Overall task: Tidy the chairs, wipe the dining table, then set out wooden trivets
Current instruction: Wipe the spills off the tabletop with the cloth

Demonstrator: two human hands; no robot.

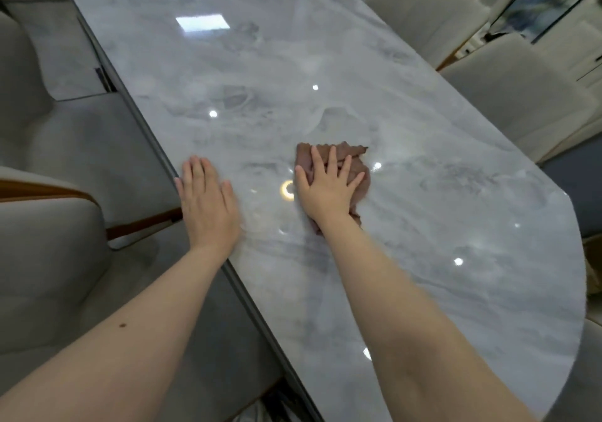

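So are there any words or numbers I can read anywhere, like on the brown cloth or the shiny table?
None: no words or numbers show.
Crumpled brown cloth under the right hand: plain.
Glossy grey marble table, left hand flat on it: only light reflections.
Beige padded chairs: no labels.

Crumpled brown cloth [353, 157] on glossy marble table [260, 63]

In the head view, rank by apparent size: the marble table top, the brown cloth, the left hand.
1. Marble table top, by far the largest.
2 and 3. Left hand and brown cloth: unsure, since the right hand pressing on the cloth hides much of it.
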